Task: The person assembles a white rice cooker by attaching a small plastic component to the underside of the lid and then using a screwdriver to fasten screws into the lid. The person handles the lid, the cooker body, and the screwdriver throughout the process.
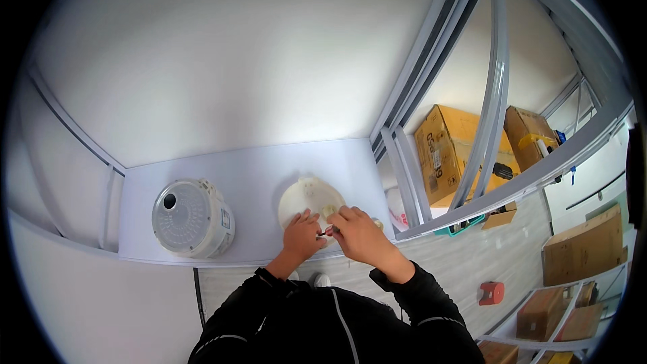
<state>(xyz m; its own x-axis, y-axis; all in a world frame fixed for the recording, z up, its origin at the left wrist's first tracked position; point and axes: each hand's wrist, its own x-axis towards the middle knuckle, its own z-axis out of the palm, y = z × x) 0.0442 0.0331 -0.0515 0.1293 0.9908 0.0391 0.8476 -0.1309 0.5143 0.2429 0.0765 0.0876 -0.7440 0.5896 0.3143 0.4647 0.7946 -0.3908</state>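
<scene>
A white, roughly round plastic part (311, 192) with small raised fittings lies on the pale tabletop in front of me. My left hand (302, 236) is bent over its near left edge and grips it, thumb toward the middle. From the right, my right hand (364, 234) closes its fingers round a small slim tool with a red part (329, 230). The tool lies between the two hands, at the near edge of the white part. Its tip is too small to make out. A small pale round piece (377, 223) is partly hidden behind my right hand.
To the left on the pale table (259, 168) stands a white drum-shaped housing (192, 219) with a clear, holed top. A grey metal frame (404, 175) borders the right side. Beyond it are cardboard boxes (445, 155), and a red stool (491, 293) stands on the floor.
</scene>
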